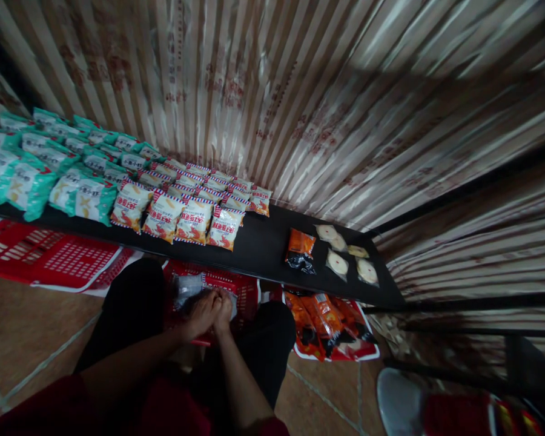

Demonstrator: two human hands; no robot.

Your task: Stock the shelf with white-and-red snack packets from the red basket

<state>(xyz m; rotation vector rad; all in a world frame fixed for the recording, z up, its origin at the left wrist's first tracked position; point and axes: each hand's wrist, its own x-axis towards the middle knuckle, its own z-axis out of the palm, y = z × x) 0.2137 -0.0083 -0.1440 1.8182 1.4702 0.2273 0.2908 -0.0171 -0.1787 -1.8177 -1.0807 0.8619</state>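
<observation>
- Translucent packets: in the red basket between the knees.
- Left hand, right hand: together above it; cannot tell whether anything is held.
- Black shelf: 1 orange bag, rows of snack bags.

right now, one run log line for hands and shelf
left hand, right hand: touching, over red basket | black shelf: teal bags, white bags, orange bag, flat round packs at right end

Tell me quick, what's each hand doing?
Left hand: pressed against the right; can't tell if open, closed or holding anything.
Right hand: pressed against the left; can't tell either.
</observation>
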